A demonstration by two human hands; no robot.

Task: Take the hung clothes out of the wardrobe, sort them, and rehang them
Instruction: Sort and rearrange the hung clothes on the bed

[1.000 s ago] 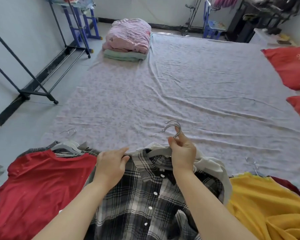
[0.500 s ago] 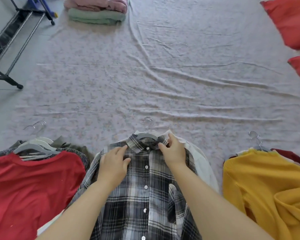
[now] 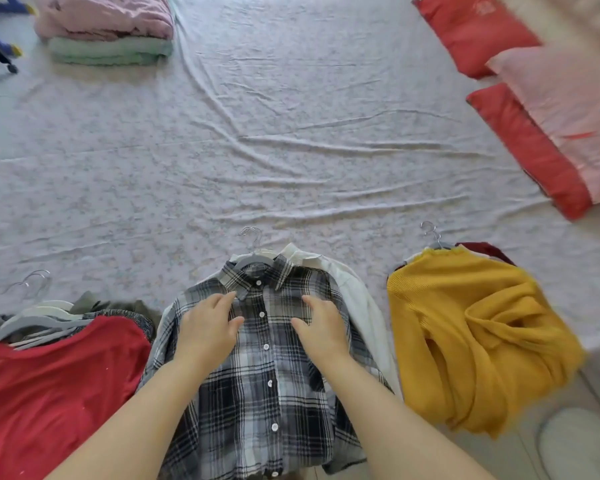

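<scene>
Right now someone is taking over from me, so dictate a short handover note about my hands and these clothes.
Left hand: open, resting flat on the plaid shirt. Right hand: open, flat on the same shirt.
The shirt lies on its hanger atop a white garment, on the bedsheet; red T-shirt pile to its left, yellow sweater to its right.
Done: clothes out, laid in three piles.
Left: finish sorting, rehang all.

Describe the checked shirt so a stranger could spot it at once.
Start from the wide pale floral sheet; three piles of clothes lie along its near edge. The checked shirt tops the middle pile, between the red top and the yellow sweater. It alone is dark-and-white plaid with white buttons.
</scene>
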